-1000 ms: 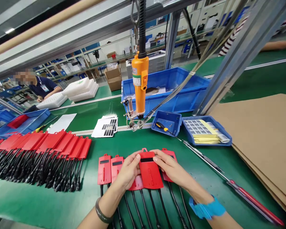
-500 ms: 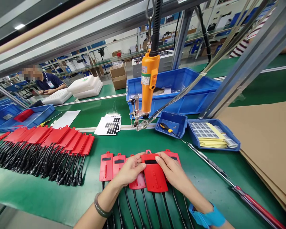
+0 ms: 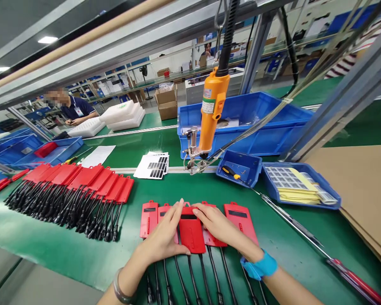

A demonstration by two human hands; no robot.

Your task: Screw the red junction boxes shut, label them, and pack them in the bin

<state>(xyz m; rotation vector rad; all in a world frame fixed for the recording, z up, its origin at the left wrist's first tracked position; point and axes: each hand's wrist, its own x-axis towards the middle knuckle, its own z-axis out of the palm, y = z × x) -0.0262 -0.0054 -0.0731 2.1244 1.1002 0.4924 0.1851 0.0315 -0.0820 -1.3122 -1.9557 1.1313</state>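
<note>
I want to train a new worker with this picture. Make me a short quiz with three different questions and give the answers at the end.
1. True or false: the left hand and the right hand are on opposite sides of one flat red case.
2. Which colour is the band on the right wrist? (a) red (b) blue (c) green
3. Which hand tool lies partly in the small blue bin?

Key: 1 true; 2 b; 3 a screwdriver.

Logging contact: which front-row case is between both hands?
The middle red case: left hand at left edge, right hand over top-right corner; two cases each side.
</note>
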